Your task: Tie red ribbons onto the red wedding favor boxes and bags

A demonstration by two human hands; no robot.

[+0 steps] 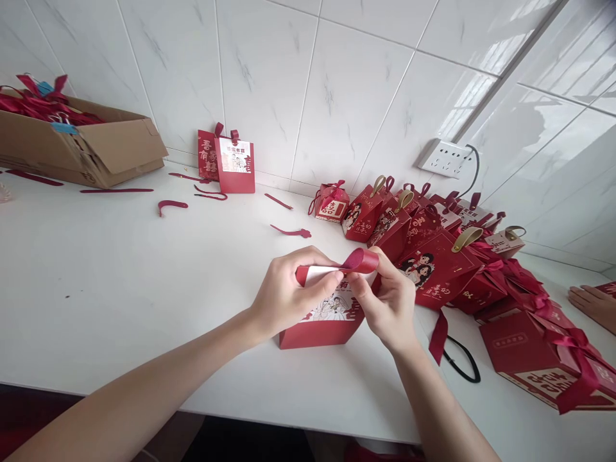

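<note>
A red gift box (pixel 312 337) with a white illustrated panel stands upright on the white table in front of me. My left hand (pixel 293 289) pinches its top edge from the left, thumb on the front. At the top right, my right hand (pixel 387 298) has thumb and fingers closed on a dark red strap (pixel 363 260), which curls up in a loop over the box's edge. The fingertips of both hands nearly meet there. How the strap is fixed to the box is hidden by my fingers.
Finished red boxes (pixel 437 273) crowd the right side. Loose red straps (pixel 291 231) lie across the table. A cardboard box (pixel 120 144) of straps sits back left, a red bag (pixel 235 167) against the wall. Another person's hand (pixel 594 305) rests far right. A power strip (pixel 447 159) hangs behind.
</note>
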